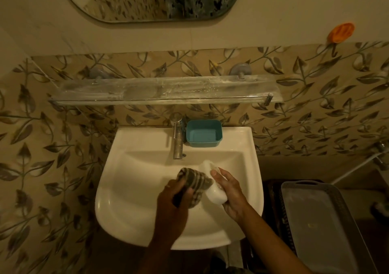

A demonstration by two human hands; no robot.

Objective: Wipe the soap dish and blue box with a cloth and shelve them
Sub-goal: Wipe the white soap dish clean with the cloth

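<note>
Head view: left hand [175, 196] grips cloth [194, 182]; right hand [228, 191] grips soap dish [212, 181].

The single head view looks steeply down from above and in front of the sink [130, 206], facing the tiled wall, with the basin near and centred in the lower half. The wide lens bends the shelf [162, 91] and wall lines, and takes in the mirror [151, 0] at the top edge. Both forearms enter from the bottom edge, close beneath the camera.
</note>
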